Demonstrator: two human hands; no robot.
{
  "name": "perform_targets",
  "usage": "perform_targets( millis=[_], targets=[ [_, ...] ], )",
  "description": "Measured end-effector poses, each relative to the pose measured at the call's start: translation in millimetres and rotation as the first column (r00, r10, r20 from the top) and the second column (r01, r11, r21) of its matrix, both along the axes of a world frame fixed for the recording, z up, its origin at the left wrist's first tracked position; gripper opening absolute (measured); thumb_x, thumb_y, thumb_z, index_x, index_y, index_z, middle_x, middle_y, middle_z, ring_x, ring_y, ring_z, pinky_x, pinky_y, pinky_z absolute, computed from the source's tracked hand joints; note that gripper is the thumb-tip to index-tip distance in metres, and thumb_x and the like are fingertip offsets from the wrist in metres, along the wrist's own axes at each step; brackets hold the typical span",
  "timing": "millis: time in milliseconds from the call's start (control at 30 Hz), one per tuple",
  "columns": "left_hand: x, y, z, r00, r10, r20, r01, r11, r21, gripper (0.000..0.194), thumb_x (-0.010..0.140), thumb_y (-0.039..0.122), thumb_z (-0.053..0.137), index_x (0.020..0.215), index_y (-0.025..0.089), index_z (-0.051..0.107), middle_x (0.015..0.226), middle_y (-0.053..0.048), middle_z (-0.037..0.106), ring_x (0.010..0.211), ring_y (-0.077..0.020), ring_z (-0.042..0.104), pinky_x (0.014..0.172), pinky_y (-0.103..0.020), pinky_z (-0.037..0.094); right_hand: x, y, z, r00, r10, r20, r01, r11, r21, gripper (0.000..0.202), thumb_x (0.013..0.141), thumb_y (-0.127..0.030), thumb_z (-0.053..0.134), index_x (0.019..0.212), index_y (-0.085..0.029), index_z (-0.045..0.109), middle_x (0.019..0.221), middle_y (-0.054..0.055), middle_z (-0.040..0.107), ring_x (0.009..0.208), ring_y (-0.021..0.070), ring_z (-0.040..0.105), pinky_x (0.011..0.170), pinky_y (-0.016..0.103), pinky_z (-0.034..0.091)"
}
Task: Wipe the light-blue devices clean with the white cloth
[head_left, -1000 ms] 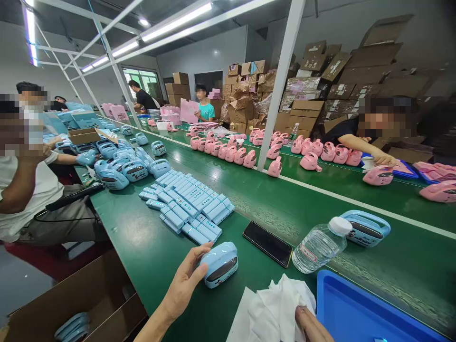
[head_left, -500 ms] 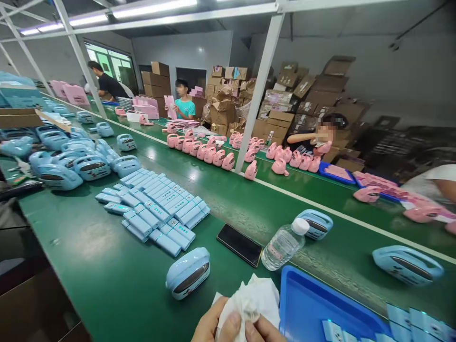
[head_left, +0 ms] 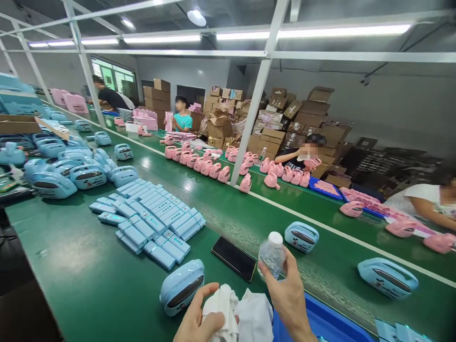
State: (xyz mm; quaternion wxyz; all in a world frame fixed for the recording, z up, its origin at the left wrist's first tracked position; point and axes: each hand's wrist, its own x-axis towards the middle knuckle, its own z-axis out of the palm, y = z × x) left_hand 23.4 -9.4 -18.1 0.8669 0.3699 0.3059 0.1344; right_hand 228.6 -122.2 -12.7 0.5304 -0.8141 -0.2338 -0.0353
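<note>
**A:** What's the room like?

**B:** A workshop under strip lights, with a long green belt running away from the camera. A white metal frame stands over it, and brown cardboard cartons are heaped against the far wall. Other people sit or stand along the far side.

**A:** Any containers?

**B:** A blue plastic tray lies at the near edge. Only a corner of it shows, so what it holds can't be made out. A second blue tray across the belt carries flat pink pieces.

**A:** And on the belt itself?

**B:** Smooth, rounded pale-blue devices are clustered at the left, and one blue device sits just beside the hands. Slim blue rectangular bars lie in tight rows. There is a flat black phone with a glossy face, and pink devices line the far side.

**A:** The hands?

**B:** The right hand grasps a clear plastic bottle, fingers curled round its lower body. The bottle is lifted off the belt, roughly upright, between the phone and another blue unit. It has a white screw cap and ribbed, see-through walls. The left hand is clenched round a crumpled white cloth, soft and creased, bunched at the near edge just left of the tray.
</note>
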Motion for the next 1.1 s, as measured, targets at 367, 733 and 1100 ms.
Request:
perform_targets(
  millis=[367,733,1100],
  targets=[
    [-0.3,11.2,23.9,0.997,-0.068,-0.020,0.071,0.948,0.311,0.076,0.069,0.025,0.070,0.139,0.019,0.041,0.117,-0.012,0.074,0.103,-0.0305,0.067,0.094,-0.041,0.048,-21.2,-53.0,16.0,0.484,0.428,0.764,0.109,0.836,-0.538,0.091,0.089,0.000,0.051,0.168,-0.030,0.015,0.141,0.017,0.054,0.126,0.0408,0.056,0.100,0.059,0.049],
    [-2.3,14.2,20.0,0.997,-0.065,-0.051,0.078,0.937,0.341,0.071,0.072,0.022,0.067,0.139,0.022,0.043,0.127,-0.013,0.069,0.110,-0.0318,0.064,0.097,-0.042,0.045,-24.2,-50.7,12.1,0.439,0.455,0.775,0.150,0.813,-0.562,0.105,0.083,0.010,0.056,0.168,-0.034,0.010,0.143,0.018,0.052,0.129,0.0462,0.055,0.106,0.067,0.045],
    [0.5,15.2,19.9,0.988,-0.118,0.099,0.093,0.969,0.230,0.080,0.069,0.031,0.078,0.139,0.017,0.042,0.125,-0.018,0.073,0.110,-0.0341,0.068,0.095,-0.043,0.048,-26.6,-53.1,-0.6,0.642,0.371,0.672,-0.002,0.876,-0.482,0.083,0.094,-0.005,0.047,0.164,-0.042,0.023,0.147,0.010,0.053,0.134,0.0386,0.054,0.107,0.065,0.047]
  ],
)
